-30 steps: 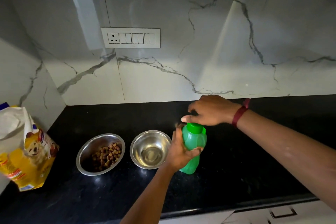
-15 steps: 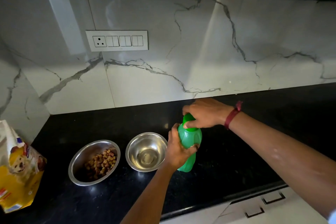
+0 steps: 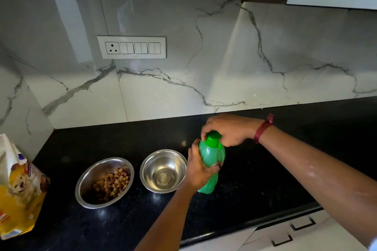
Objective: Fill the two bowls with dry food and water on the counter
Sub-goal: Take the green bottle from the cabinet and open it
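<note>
Two steel bowls stand side by side on the black counter (image 3: 255,193). The left bowl (image 3: 89,177) holds brown dry food (image 3: 112,184). The right bowl (image 3: 152,162) has a little clear water at its bottom. Just right of it stands a green plastic bottle (image 3: 212,155), upright on the counter. My left hand (image 3: 199,167) is wrapped around the bottle's body. My right hand (image 3: 226,129) grips its green cap (image 3: 213,137) from above and behind.
A yellow dog-food bag (image 3: 19,193) stands at the counter's far left, against the marble side wall. A switch and socket panel (image 3: 132,47) is on the backsplash. White drawers with dark handles (image 3: 302,224) lie below the counter's front edge.
The view has shifted slightly. Both hands stay on the bottle; my right hand has moved a little around the cap, which now shows more between its fingers. The bowls and bag have not moved.
</note>
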